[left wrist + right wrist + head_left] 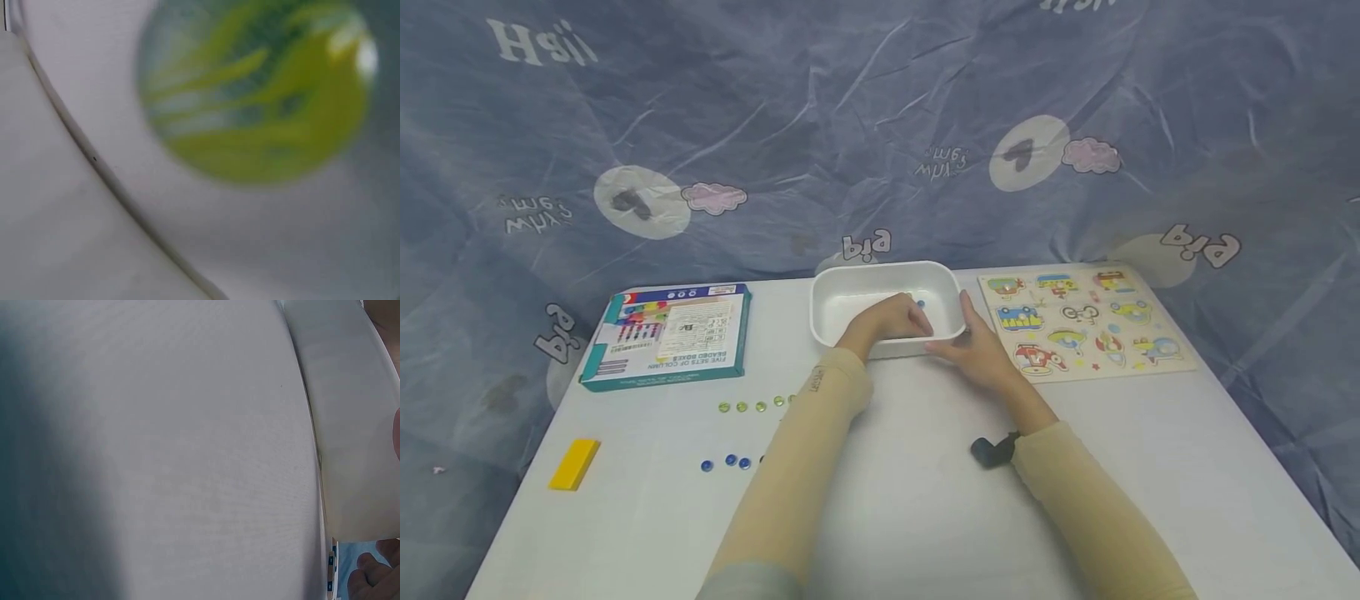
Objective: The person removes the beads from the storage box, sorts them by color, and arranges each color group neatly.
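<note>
A white plastic tub stands at the back middle of the table. My left hand reaches over its near rim, fingers curled down inside; whether they hold anything is hidden. A small blue marble shows in the tub beyond those fingers. With my right hand I grip the tub's near right corner, the thumb in front and the fingers along the right side. In the right wrist view, fingertips show past the tub wall. A clear marble with yellow-green swirls looms in the left wrist view.
Yellow-green marbles form a row left of my left forearm, with blue marbles nearer. A boxed bead set lies back left, a yellow block front left. Right of the tub is a wooden picture puzzle board.
</note>
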Action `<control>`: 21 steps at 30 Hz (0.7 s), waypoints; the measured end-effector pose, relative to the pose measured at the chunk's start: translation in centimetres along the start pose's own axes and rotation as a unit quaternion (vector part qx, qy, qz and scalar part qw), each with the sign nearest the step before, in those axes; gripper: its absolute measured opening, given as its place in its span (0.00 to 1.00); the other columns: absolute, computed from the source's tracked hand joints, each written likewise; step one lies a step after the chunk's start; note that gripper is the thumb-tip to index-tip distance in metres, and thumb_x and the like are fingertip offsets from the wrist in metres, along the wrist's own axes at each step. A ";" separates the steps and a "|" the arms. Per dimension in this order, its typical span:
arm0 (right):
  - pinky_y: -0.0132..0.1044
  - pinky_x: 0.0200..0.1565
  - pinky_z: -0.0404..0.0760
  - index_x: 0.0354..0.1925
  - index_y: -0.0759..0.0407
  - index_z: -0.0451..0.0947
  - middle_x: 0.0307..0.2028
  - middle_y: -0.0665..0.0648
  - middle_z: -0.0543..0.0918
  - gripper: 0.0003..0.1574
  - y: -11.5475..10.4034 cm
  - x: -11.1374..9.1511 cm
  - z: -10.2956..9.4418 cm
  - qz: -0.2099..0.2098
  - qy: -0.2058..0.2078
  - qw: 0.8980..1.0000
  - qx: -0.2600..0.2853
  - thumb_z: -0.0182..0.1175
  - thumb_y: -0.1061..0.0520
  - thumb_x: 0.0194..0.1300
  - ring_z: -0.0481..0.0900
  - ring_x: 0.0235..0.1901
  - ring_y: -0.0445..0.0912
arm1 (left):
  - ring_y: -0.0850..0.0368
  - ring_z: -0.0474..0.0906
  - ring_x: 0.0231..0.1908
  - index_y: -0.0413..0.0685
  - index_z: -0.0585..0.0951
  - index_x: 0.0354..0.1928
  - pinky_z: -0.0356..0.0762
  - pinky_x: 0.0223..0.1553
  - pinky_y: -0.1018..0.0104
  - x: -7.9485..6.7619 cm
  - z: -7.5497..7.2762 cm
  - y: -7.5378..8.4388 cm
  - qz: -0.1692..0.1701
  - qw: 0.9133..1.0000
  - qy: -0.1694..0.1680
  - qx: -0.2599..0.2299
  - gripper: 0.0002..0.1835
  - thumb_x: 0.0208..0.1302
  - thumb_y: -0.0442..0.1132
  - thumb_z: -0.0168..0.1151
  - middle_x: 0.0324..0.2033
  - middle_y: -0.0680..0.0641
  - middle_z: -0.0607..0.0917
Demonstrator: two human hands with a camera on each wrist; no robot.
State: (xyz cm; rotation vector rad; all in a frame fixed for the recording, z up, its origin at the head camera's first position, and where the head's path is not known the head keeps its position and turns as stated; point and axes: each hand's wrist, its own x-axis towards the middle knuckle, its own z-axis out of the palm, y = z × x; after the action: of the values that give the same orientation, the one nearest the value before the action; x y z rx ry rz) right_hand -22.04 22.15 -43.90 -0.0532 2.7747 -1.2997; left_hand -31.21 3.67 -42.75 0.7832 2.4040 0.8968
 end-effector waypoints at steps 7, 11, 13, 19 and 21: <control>0.52 0.72 0.45 0.73 0.37 0.28 0.75 0.45 0.37 0.72 -0.1 -0.2 0.0 0.001 -0.004 1.000 0.003 0.63 0.25 0.47 0.39 0.75 0.50 | 0.62 0.79 0.44 0.61 0.87 0.35 0.73 0.55 0.63 -0.5 0.0 0.0 -0.017 1.000 -0.011 -0.003 0.07 0.52 0.48 0.68 0.34 0.59 0.87; 0.52 0.72 0.46 0.73 0.37 0.28 0.75 0.46 0.38 0.72 0.0 -0.2 -0.1 0.002 -0.004 1.000 0.000 0.63 0.25 0.46 0.40 0.75 0.51 | 0.62 0.79 0.43 0.65 0.86 0.33 0.72 0.56 0.60 -0.8 -0.2 0.0 -0.029 0.999 -0.023 0.002 0.06 0.51 0.49 0.69 0.34 0.60 0.86; 0.52 0.72 0.47 0.73 0.37 0.28 0.75 0.46 0.38 0.72 0.0 -0.2 -0.1 0.002 -0.002 1.000 -0.002 0.63 0.25 0.46 0.41 0.75 0.51 | 0.62 0.79 0.42 0.66 0.86 0.32 0.73 0.55 0.60 -0.8 -0.3 0.0 -0.028 0.999 -0.029 0.008 0.05 0.51 0.49 0.69 0.33 0.61 0.86; 0.52 0.72 0.46 0.74 0.42 0.29 0.75 0.48 0.39 0.72 0.0 -0.1 0.0 -0.002 0.002 1.000 0.001 0.65 0.29 0.49 0.41 0.74 0.51 | 0.62 0.81 0.39 0.65 0.87 0.34 0.76 0.49 0.65 -1.1 -0.6 -0.1 -0.028 0.998 -0.047 0.017 0.06 0.51 0.47 0.69 0.32 0.60 0.87; 0.53 0.72 0.46 0.74 0.42 0.29 0.75 0.48 0.39 0.72 0.0 -0.1 0.0 -0.002 0.002 1.000 0.002 0.65 0.30 0.49 0.41 0.74 0.51 | 0.63 0.81 0.38 0.65 0.87 0.34 0.77 0.48 0.66 -1.2 -0.7 -0.1 -0.029 0.998 -0.052 0.018 0.07 0.51 0.47 0.70 0.32 0.61 0.87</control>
State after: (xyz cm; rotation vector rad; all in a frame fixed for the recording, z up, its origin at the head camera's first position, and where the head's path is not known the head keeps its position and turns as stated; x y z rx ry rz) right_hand -21.96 22.20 -43.89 -0.0574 2.7763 -1.3089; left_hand -30.75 2.51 -42.02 0.7504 2.3451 0.7739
